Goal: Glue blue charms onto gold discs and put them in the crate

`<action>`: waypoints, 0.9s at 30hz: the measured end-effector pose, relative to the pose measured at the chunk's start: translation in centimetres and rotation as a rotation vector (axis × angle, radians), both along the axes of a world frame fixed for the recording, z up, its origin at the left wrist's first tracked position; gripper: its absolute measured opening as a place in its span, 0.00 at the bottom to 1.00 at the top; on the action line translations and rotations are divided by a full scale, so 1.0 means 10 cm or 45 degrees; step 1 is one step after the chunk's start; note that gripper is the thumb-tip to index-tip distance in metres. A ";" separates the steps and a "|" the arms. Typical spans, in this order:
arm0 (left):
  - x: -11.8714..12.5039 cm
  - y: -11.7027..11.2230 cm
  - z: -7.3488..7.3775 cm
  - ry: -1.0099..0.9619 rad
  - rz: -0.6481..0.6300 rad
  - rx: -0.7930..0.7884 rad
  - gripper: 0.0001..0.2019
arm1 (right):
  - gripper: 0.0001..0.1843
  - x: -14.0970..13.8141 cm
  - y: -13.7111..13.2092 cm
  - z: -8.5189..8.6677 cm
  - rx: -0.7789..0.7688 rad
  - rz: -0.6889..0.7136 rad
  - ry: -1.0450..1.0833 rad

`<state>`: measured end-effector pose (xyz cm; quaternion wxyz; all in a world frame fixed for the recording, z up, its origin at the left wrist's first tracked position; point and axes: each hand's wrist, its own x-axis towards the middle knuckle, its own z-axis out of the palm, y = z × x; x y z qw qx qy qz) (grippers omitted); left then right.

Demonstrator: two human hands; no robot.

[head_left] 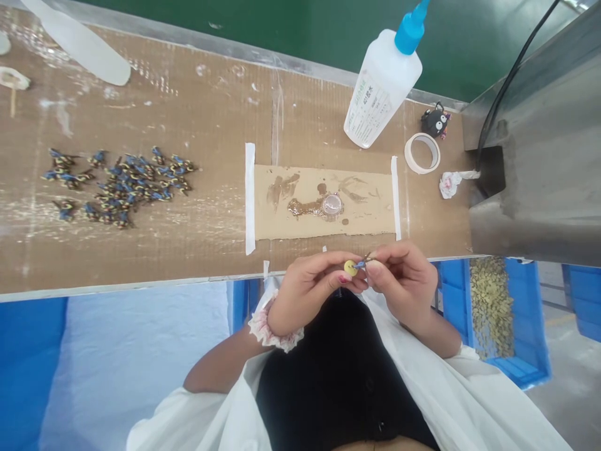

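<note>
My left hand [314, 282] pinches a small round yellow disc [350, 268] between thumb and fingers, just off the table's near edge. Against that disc my right hand [404, 275] holds a tiny blue figure [360, 265] with a thin dark part sticking up. Fingertips cover much of both pieces. Beyond the hands, a strip of tan card [370, 219] is taped down at both ends. On it sit a small round clear lid [332, 204] and a wet, glossy brown smear. Many small blue and yellow figures [122, 188] lie in a cluster at the left.
A white bottle [382, 88] with a blue nozzle stands behind the card. Right of it are a tape roll [422, 153], a black trinket [435, 121] and a metal housing [539, 138]. A blue crate [521, 313] of yellow pieces sits below. A white paddle-shaped piece [89, 47] lies far left.
</note>
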<state>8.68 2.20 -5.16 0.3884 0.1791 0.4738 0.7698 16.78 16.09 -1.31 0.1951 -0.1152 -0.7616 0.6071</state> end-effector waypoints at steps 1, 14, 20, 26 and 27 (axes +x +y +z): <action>0.00 0.00 0.00 0.004 -0.003 0.003 0.09 | 0.04 0.00 0.00 0.00 0.005 0.006 0.003; 0.01 0.00 0.00 0.123 -0.014 -0.044 0.12 | 0.04 0.03 0.01 -0.02 0.133 0.024 0.022; -0.01 -0.05 0.01 0.462 0.015 -0.197 0.13 | 0.04 0.03 0.00 0.01 0.178 0.009 0.015; -0.02 -0.09 0.03 0.695 0.064 -0.328 0.12 | 0.04 0.07 -0.01 0.01 0.367 0.006 0.024; -0.02 -0.09 0.04 0.668 0.053 -0.335 0.12 | 0.04 0.07 -0.01 0.01 0.427 0.014 0.031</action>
